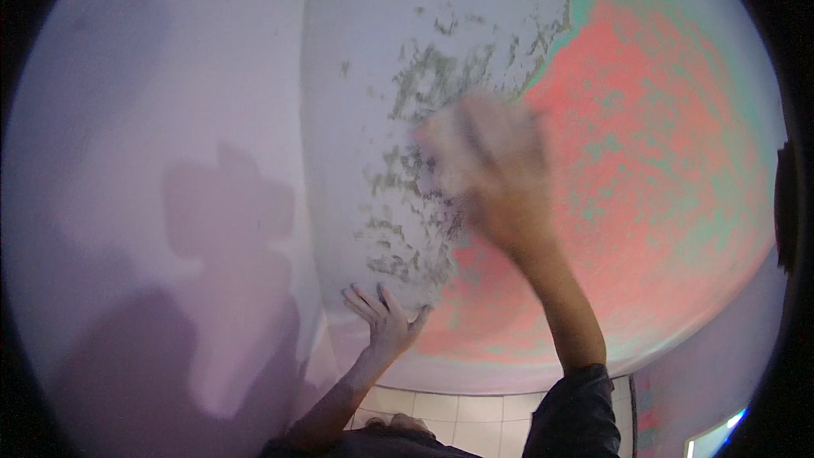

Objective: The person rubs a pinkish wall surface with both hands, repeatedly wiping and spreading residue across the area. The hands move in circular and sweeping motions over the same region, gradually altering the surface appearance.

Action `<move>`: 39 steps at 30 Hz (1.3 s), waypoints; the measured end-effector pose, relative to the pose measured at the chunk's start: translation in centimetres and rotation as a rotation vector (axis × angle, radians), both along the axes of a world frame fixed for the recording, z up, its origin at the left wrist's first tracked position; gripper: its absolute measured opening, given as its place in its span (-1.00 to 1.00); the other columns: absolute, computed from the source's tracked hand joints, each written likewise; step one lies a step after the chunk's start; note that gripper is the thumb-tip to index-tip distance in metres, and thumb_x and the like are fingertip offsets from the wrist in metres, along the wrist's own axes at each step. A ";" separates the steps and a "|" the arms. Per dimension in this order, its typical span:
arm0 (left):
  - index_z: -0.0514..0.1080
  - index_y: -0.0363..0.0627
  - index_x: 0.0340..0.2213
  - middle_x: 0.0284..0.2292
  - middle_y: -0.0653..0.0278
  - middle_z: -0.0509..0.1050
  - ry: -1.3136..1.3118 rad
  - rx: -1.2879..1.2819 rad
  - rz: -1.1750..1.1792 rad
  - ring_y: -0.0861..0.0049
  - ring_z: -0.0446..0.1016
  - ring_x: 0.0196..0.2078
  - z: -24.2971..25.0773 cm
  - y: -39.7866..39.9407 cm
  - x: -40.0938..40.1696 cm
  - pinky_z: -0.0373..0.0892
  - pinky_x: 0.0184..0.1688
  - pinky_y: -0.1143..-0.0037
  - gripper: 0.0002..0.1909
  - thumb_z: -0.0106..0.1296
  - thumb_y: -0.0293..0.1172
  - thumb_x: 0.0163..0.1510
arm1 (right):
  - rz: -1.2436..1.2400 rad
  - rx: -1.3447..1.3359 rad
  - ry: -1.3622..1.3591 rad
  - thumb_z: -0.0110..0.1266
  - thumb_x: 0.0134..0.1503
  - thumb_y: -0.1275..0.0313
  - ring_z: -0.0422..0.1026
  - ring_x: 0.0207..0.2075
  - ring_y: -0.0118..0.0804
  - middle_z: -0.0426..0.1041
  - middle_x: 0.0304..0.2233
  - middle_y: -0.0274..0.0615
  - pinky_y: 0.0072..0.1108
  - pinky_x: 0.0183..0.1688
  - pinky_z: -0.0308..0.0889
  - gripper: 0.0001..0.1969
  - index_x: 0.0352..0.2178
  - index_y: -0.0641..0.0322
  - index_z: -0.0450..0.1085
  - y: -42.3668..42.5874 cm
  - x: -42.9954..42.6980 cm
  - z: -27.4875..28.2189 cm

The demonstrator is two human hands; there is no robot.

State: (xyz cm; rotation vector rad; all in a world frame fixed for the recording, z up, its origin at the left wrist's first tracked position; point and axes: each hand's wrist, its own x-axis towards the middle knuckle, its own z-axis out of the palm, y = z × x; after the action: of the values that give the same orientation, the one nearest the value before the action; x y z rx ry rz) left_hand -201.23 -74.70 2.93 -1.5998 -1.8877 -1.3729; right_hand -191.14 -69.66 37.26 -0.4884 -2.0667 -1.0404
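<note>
Before me stands a wall point(356, 159) with a pale grey-white surface and rough, greenish-grey patches point(432, 76). My right hand point(509, 184) is raised against it, beside the patches, and blurred by motion. It seems to press a flat, pale sheet point(455, 133) to the surface; the blur hides what kind it is. Lower down, my left hand point(386, 324) rests with fingers spread at the bottom of the patched area, holding nothing. Pale dust coats its fingers.
A large red and green area point(636, 172) covers the wall's right side; whether it is paint or camera glare, I cannot tell. An inside corner meets a second pale wall point(159, 89), where a shadow point(229, 210) falls. Light floor tiles point(480, 408) lie below.
</note>
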 end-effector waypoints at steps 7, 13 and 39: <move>-0.24 -0.60 0.11 0.09 -0.67 -0.52 -0.049 -0.094 0.017 -0.72 -0.56 0.11 1.0 -0.5 0.3 -0.38 -0.05 -0.44 0.12 0.00 0.22 0.01 | 0.178 -0.030 -0.040 0.02 0.01 0.34 0.13 0.20 -0.16 0.13 0.21 -0.26 -0.16 0.25 -0.01 -0.45 0.10 -0.19 0.25 0.4 -0.7 1.3; -0.17 -0.65 0.09 0.09 -0.68 -0.50 -0.003 -0.020 0.014 -0.72 -0.56 0.11 1.2 0.0 0.8 -0.38 -0.05 -0.44 0.11 0.02 0.23 -0.01 | 0.264 -0.084 -0.301 0.04 -0.01 0.41 0.16 0.18 -0.16 0.14 0.20 -0.22 -0.14 0.23 0.00 -0.42 0.11 -0.21 0.24 0.2 -2.2 -3.6; -0.05 -0.49 0.10 0.12 -0.64 -0.48 0.112 -0.042 0.034 -0.73 -0.51 0.11 4.0 -0.7 -0.6 -0.38 -0.03 -0.44 0.01 0.00 0.24 0.01 | 0.170 -0.090 -0.129 0.06 0.02 0.35 0.13 0.20 -0.12 0.12 0.20 -0.17 -0.02 0.24 -0.09 -0.46 0.10 -0.23 0.27 -0.9 -0.7 -2.0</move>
State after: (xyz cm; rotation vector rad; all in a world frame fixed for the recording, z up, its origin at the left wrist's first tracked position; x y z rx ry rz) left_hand -201.78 -75.36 6.95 -1.6207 -1.8809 -1.2111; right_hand -191.88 -70.53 35.22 -0.2900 -2.2337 -0.9023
